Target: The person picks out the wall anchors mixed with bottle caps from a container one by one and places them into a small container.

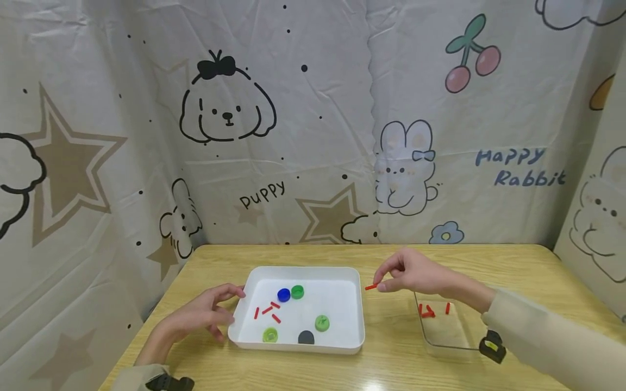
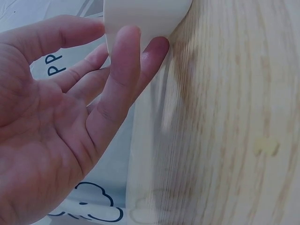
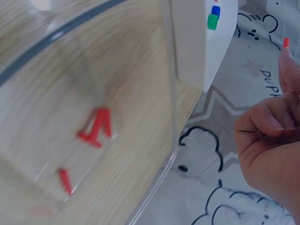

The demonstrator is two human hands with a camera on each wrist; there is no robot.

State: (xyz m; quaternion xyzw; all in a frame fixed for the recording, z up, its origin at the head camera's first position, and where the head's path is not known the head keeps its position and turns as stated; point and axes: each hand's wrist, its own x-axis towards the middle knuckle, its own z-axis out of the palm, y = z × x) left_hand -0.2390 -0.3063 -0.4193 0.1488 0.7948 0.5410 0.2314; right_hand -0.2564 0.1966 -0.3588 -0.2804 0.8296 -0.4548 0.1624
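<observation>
At the left end of the white tray [image 1: 296, 348], my left hand [image 1: 202, 313] touches the outer wall with fairly straight fingers. In the left wrist view, the left hand [image 2: 65, 122] has its fingertips against the tray's side [image 2: 140, 16]. My right hand [image 1: 415, 271] pinches a small red stick [image 1: 371, 287] between thumb and fingers, just off the tray's right rim. Several red sticks [image 1: 267, 310] lie in the tray, along with a blue cap [image 1: 283, 295], green caps [image 1: 297, 292] and a dark grey piece [image 1: 306, 338].
Beneath the right forearm stands a clear container [image 1: 447, 331] holding several red sticks [image 3: 98, 126]. Both containers stand on a wooden table [image 1: 391, 358]. A printed curtain [image 1: 313, 108] hangs behind and at the sides.
</observation>
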